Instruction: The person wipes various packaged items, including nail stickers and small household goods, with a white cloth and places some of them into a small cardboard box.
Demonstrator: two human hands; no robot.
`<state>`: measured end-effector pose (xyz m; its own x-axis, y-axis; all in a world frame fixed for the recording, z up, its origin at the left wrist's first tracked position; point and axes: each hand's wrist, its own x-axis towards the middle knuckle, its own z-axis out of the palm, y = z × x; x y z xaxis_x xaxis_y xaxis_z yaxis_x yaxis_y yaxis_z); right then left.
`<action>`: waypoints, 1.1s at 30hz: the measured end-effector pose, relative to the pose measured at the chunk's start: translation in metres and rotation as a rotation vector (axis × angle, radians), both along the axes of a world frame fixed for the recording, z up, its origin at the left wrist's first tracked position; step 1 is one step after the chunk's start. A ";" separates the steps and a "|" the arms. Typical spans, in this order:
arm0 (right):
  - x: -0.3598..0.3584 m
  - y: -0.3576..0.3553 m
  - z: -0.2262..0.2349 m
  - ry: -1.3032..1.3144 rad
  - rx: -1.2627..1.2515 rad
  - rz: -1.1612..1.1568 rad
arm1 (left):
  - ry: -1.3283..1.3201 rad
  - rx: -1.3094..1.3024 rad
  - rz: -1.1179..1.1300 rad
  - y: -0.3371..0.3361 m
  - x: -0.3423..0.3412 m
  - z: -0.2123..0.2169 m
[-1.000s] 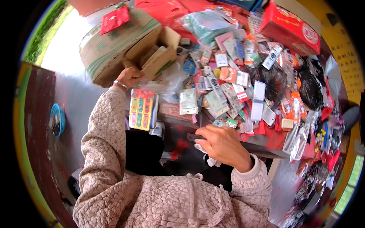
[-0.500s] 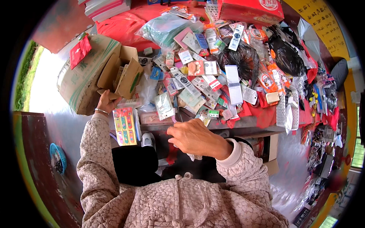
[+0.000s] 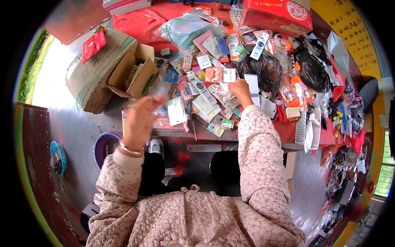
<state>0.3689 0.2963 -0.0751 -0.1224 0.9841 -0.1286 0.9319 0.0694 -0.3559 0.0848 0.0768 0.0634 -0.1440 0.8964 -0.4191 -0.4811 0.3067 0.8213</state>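
Note:
My right hand [image 3: 241,91] reaches into the pile of small packaged goods, its fingers closed. A crumpled whitish piece like cloth [image 3: 227,98] hangs from it, beside a white lined notepad [image 3: 252,84] and just below an orange-and-white card pack [image 3: 220,75]. My left hand [image 3: 142,119] is raised over the table's front left edge, smeared by motion, so its grip cannot be read. Nearest to it are an open cardboard box [image 3: 142,79] and a clear packet [image 3: 177,112]. A flat pinkish pack [image 3: 164,122] lies partly behind that hand.
A large carton [image 3: 92,70] with a red pouch [image 3: 94,44] on it stands at left. Black plastic bags [image 3: 310,68] and white baskets [image 3: 301,127] are on the right, a red box [image 3: 277,15] behind. A purple bucket [image 3: 101,150] and blue basket [image 3: 58,158] are below.
My right hand has moved from near my lap forward to the pile, bringing the whitish piece. My left hand has left the open box's lower flap. The colourful card pack near it no longer shows.

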 end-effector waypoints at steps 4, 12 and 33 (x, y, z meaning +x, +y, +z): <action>-0.036 0.002 -0.012 0.025 -0.133 -0.253 | -0.224 -0.434 0.066 0.003 0.009 -0.051; -0.082 0.003 -0.023 -0.022 -0.094 -0.356 | -0.113 -0.264 -0.080 0.014 0.030 -0.051; -0.057 -0.079 0.149 0.862 -0.535 0.467 | -0.461 0.105 -0.008 0.017 0.028 -0.034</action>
